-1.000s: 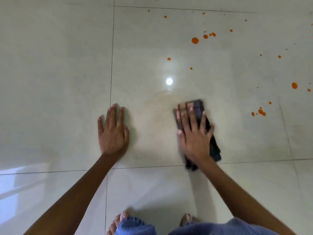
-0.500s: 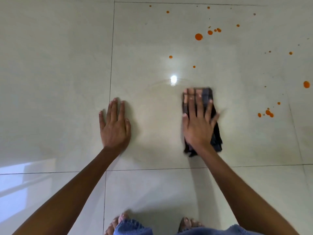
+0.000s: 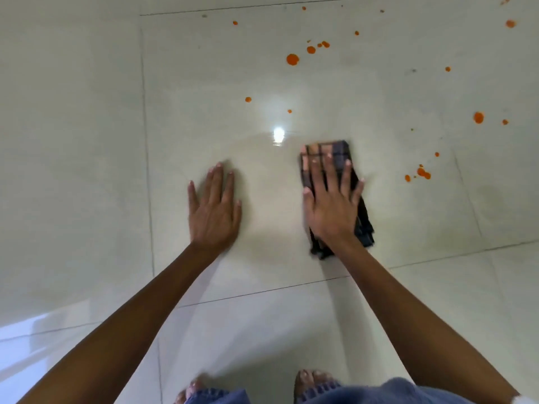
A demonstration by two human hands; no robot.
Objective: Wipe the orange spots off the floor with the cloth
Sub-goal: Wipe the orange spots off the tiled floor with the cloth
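A dark checked cloth (image 3: 340,149), folded, lies on the pale glossy floor tiles (image 3: 204,83). My right hand (image 3: 332,205) lies flat on top of it with the fingers spread, pressing it down. My left hand (image 3: 214,211) rests flat on the bare floor to the left of the cloth and holds nothing. Orange spots are scattered beyond and to the right: a large spot (image 3: 292,59) far ahead, two small spots (image 3: 248,99) just past the cloth, a cluster (image 3: 421,172) right of the cloth, and a bigger drop (image 3: 478,117) further right.
My bare feet (image 3: 313,380) and blue jeans hems (image 3: 379,393) show at the bottom edge. A bright lamp reflection (image 3: 278,134) sits just left of the cloth's far end. Tile joints (image 3: 145,141) run along the left and across in front of my feet.
My right hand has pushed the cloth forward, away from me and slightly right, towards the spots. The left hand has stayed flat on the floor.
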